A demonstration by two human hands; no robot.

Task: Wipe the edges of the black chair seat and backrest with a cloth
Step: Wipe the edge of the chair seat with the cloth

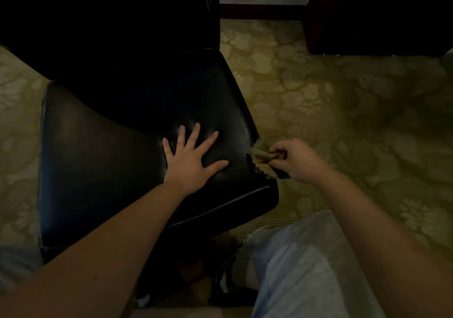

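Note:
The black leather chair seat (103, 161) fills the left and middle of the head view. Its backrest (110, 18) rises dark at the top left. My left hand (190, 158) lies flat on the seat with its fingers spread, holding nothing. My right hand (296, 159) is closed on a small greenish cloth (261, 154) and presses it against the seat's right edge, near the front right corner. The leather along that edge looks worn and ragged.
Flower-patterned greenish carpet (331, 102) surrounds the chair. A dark wooden piece of furniture (377, 14) stands at the top right, with a white wall and dark baseboard (262, 11) between it and the backrest. My leg in light shorts (301, 268) and a shoe are at the bottom.

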